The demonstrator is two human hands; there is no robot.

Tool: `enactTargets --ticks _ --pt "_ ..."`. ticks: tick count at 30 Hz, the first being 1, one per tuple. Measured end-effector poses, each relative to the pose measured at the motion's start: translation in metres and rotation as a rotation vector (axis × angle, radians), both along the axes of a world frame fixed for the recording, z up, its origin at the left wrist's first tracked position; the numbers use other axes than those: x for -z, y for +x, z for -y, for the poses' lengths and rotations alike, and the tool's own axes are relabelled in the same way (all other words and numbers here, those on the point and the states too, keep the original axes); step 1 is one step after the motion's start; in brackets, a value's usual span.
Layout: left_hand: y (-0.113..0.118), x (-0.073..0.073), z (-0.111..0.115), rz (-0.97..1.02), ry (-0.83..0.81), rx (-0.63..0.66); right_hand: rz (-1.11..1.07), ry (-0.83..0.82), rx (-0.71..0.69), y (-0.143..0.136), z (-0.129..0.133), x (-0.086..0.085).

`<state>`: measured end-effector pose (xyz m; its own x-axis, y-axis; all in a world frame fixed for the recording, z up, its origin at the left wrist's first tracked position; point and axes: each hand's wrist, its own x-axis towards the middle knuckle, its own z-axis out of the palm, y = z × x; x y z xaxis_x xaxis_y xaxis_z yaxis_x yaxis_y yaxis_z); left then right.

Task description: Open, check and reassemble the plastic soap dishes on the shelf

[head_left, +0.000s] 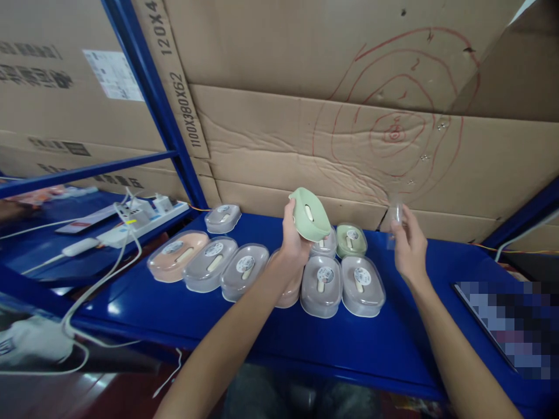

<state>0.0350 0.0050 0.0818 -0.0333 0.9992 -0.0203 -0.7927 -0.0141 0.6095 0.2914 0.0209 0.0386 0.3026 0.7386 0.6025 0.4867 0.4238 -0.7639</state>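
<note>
My left hand (297, 235) is closed around a light green oval plastic box (318, 221), tilted and raised above the shelf; a cream strip sits in its slotted top. My right hand (409, 244), apart from it to the right, pinches a clear plastic piece (395, 218), seen nearly edge-on, perhaps a cover. Below stand several similar boxes under clear covers with round stickers: a peach box (177, 256) at the left, grey boxes (321, 291) in front, and another green box (351, 240) behind. My left forearm partly hides one peach box (288, 291).
The blue shelf (279, 334) carries the boxes, with a cardboard wall (271, 128) behind. At the left are a blue post (148, 81), a white power strip (144, 224) and loose cables (91, 294). A dark-edged screen (502, 326), partly pixelated, lies at the right.
</note>
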Motion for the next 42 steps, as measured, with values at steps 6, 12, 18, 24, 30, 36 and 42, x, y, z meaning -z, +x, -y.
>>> enactTargets --ticks 6,12,18,24,30,36,42 --pt "0.0 0.002 -0.003 0.0 0.0 0.015 0.651 -0.488 0.432 0.039 -0.006 -0.002" --pt "0.001 0.009 -0.005 -0.077 -0.004 0.073 0.913 -0.815 0.453 0.042 -0.016 0.016" --pt "0.005 0.011 -0.004 -0.11 -0.013 0.083 0.949 -0.822 0.432 0.045 -0.019 0.024" --pt "0.006 0.014 -0.01 -0.153 -0.054 0.097 0.87 -0.545 0.361 0.041 -0.017 0.021" --pt "0.008 0.016 -0.003 -0.359 0.087 0.175 0.443 -0.011 -0.164 0.001 -0.002 0.013" --pt "0.015 0.016 0.011 -0.505 0.296 0.304 0.264 0.0 -0.642 -0.035 0.023 0.013" --pt "0.018 0.021 0.008 -0.51 0.288 0.299 0.129 -0.014 -0.724 -0.038 0.026 0.011"
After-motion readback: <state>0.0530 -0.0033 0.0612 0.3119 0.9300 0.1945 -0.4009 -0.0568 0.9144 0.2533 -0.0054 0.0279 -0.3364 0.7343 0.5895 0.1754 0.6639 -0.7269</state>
